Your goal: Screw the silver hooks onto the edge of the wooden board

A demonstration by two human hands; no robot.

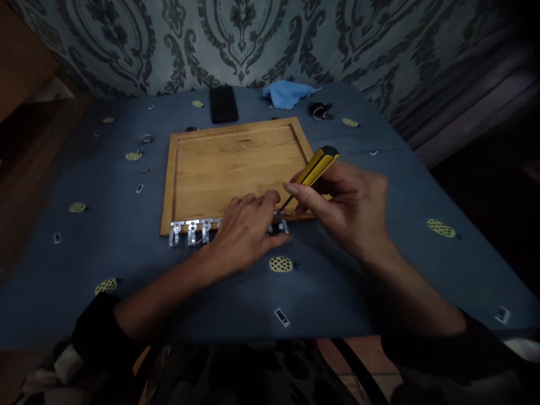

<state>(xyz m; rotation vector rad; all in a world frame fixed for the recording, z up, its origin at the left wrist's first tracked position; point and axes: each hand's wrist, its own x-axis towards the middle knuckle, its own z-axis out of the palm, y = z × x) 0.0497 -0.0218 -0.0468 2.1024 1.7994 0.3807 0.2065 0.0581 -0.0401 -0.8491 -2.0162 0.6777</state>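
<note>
You've got a black phone (224,104) by the table's far edge, a crumpled blue cloth (289,94) to its right, and a dark bunch on a metal ring (321,111), likely keys, just right and nearer. Under them: your blue pineapple-print tablecloth (236,306); behind, a scroll-patterned wall covering (242,39).

Home interior, looks like a domestic room; exact room unclear. Evidence: table under a dark blue-grey cloth (202,315) with yellow pineapple prints, damask-type patterned wall covering or curtain (242,34) across top of frame, plain drape-like folds (459,109) at right. Everyday black phone-like slab (224,104) upper centre, brown furniture piece (25,53) upper left, reddish floor tiles (382,357) bottom, right of centre. Dim lighting.
</note>
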